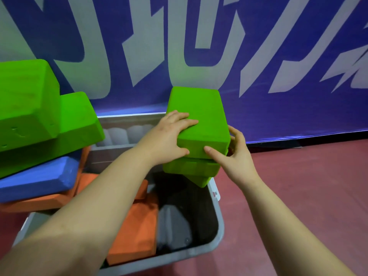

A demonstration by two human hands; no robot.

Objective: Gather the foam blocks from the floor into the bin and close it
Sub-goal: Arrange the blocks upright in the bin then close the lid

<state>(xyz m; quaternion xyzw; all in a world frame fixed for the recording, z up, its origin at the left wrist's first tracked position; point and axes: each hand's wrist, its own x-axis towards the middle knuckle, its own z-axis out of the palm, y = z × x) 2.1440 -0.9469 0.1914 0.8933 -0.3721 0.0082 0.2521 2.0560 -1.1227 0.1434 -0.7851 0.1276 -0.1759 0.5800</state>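
Note:
Both hands hold a stack of green foam blocks (pixel 197 116) over the far right corner of the grey bin (pixel 218 234). My left hand (pixel 169 136) lies on the top block's left side, thumb on its front face. My right hand (pixel 233 154) grips the stack's right front corner. Two more green blocks (pixel 191 169) show under the top one. Orange blocks (pixel 135 230) lie inside the bin. A pile of green (pixel 29 108), blue (pixel 39 176) and orange blocks leans at the bin's left side.
A blue banner with pale lettering (pixel 258 56) stands right behind the bin. Red floor (pixel 298 196) stretches to the right. Dark items (pixel 179 216) and white rounded shapes (pixel 123 134) sit inside the bin.

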